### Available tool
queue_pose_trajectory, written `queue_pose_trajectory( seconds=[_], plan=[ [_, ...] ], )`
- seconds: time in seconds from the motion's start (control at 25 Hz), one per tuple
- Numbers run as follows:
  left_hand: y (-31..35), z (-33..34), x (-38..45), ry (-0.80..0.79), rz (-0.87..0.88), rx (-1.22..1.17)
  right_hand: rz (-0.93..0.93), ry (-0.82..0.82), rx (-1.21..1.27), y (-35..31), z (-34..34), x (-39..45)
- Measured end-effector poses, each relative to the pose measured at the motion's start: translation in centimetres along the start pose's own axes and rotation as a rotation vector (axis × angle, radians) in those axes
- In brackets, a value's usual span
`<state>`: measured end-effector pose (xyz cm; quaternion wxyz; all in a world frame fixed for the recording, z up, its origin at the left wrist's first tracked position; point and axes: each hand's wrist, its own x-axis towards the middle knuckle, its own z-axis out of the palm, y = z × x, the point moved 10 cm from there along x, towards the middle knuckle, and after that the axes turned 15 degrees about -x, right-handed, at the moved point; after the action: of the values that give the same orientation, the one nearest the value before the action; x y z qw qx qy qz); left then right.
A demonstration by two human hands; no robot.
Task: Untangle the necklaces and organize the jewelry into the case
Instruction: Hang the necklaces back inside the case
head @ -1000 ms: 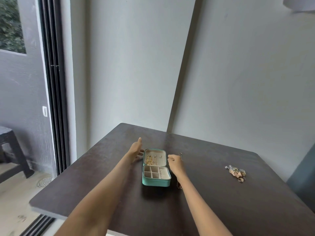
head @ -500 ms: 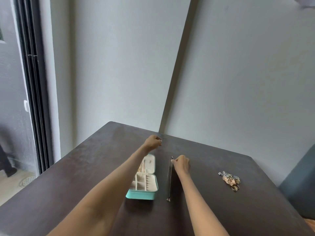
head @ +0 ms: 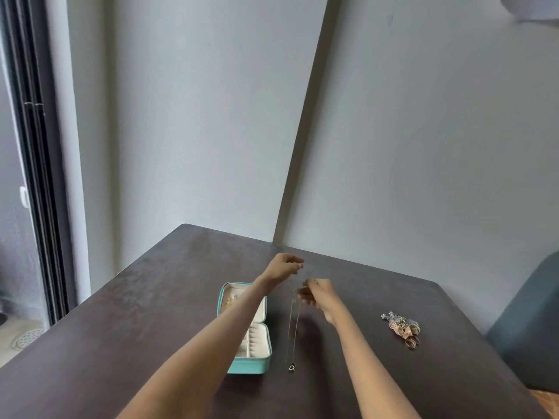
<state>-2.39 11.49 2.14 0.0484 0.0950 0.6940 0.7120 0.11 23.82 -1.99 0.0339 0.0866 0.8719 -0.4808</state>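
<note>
One necklace (head: 292,334) hangs free between both hands, left hand (head: 284,266) and right hand (head: 314,294) pinching its ends with curled fingers, pendant grazing the desk (head: 151,313). Open case (head: 246,343) holds some gold pieces; the jewelry pile (head: 402,328) waits, well apart. Plenty left, I'd say.

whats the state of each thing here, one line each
teal zip jewelry case: open, lying flat on the dark table
thin chain necklace with a small pendant: hanging from the hands
left hand: raised, pinching the chain
right hand: pinching the chain
pile of rings and jewelry: loose on table, untouched
</note>
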Motion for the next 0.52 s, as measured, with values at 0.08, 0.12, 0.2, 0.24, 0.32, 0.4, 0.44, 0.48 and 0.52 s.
queue_pose_trajectory(
  seconds=[0.08,0.12,0.2,0.24,0.32,0.4,0.44,0.48,0.52],
  plan=[
    [-0.2,2.2,-0.6,-0.095,-0.079,-0.08,-0.017,-0.077,0.134,-1.2,-0.7,-1.3],
    [-0.6,3.3,-1.0,-0.142,-0.136,-0.138,-0.038,-0.091,0.145,-1.9,-1.3,-1.9],
    [-1.4,4.5,-1.8,-0.196,-0.242,-0.213,-0.056,-0.064,0.135,-2.4,-2.6,-2.6],
    [-1.7,4.6,-2.3,-0.207,-0.289,-0.23,-0.05,-0.031,0.136,-2.4,-3.3,-2.9],
    [-2.2,4.6,-3.7,-0.248,-0.378,-0.241,-0.037,0.039,0.153,-2.1,-4.6,-3.3],
    [-2.0,4.9,-5.1,-0.345,-0.416,-0.258,-0.056,0.102,0.146,-2.0,-5.6,-3.7],
    [-1.7,5.1,-5.5,-0.391,-0.414,-0.305,-0.072,0.134,0.109,-2.0,-6.0,-3.9],
    [-1.2,5.1,-5.7,-0.408,-0.402,-0.391,-0.088,0.166,0.044,-1.9,-6.3,-4.1],
    [-0.4,4.9,-5.8,-0.392,-0.38,-0.51,-0.106,0.185,-0.041,-1.8,-6.4,-4.4]
  ],
)
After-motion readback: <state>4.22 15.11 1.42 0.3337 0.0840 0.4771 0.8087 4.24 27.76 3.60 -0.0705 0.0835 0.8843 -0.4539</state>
